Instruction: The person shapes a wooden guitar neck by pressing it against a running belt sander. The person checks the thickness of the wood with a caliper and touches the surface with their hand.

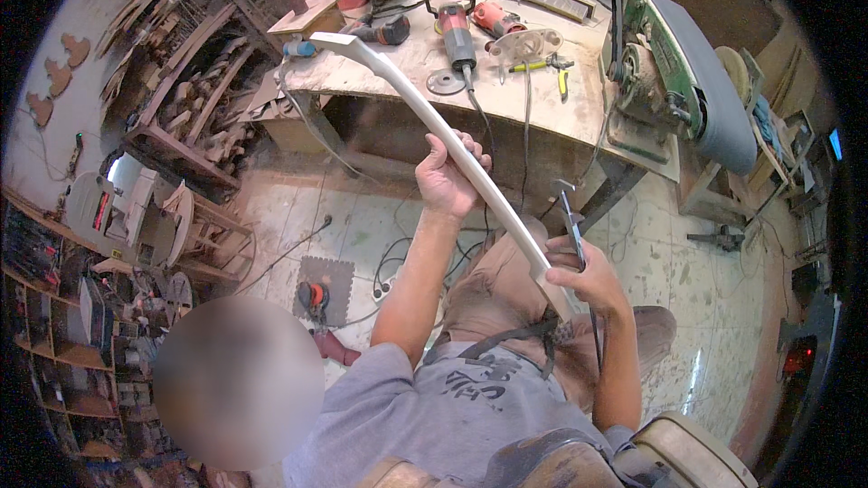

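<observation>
A long pale wooden guitar neck [484,185] runs slantwise in front of me. Its angled headstock end [339,42] points up and left over the bench edge, and the wider heel end [553,294] lies near my lap. My left hand [449,183] is closed round the middle of the neck from below, thumb along its near side. With my right hand [588,278] I grip the neck near the heel and also hold a caliper [570,212]. The caliper stands roughly upright beside the neck, jaws uppermost; whether it touches the wood I cannot tell.
Ahead stands a dusty workbench [362,81] with a corded polisher [454,32], pliers [562,81] and several tools. A green belt sander [674,63] is at its right. Wood offcuts [194,95] fill a rack at left. An orange sander [314,296] and cables lie on the floor.
</observation>
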A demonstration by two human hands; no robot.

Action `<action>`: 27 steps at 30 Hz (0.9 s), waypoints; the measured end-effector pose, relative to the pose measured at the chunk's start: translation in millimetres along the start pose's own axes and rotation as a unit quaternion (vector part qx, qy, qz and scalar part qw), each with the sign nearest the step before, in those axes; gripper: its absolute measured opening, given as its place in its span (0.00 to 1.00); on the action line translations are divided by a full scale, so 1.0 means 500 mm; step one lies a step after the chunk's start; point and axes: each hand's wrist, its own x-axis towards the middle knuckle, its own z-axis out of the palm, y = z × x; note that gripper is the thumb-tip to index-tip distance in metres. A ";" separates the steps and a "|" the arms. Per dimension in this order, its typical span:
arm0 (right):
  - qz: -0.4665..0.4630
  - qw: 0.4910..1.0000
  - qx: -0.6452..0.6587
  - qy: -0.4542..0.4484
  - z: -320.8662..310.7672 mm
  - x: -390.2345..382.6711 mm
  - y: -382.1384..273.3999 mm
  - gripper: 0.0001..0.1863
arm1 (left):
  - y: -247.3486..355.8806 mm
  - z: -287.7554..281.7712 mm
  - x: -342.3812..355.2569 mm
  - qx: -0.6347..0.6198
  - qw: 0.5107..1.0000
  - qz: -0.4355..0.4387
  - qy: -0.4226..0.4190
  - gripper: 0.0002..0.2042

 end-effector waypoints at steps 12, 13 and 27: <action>0.074 0.995 0.054 -0.036 0.014 -0.074 0.047 0.33 | 0.154 0.050 0.124 0.077 0.981 0.008 -0.180 0.20; 0.068 0.994 0.085 -0.031 0.018 -0.077 0.040 0.31 | 0.157 0.039 0.128 0.102 0.982 0.016 -0.157 0.20; 0.107 0.994 0.017 0.005 0.012 -0.156 0.025 0.30 | 0.073 -0.025 0.028 -0.026 0.994 0.067 -0.087 0.25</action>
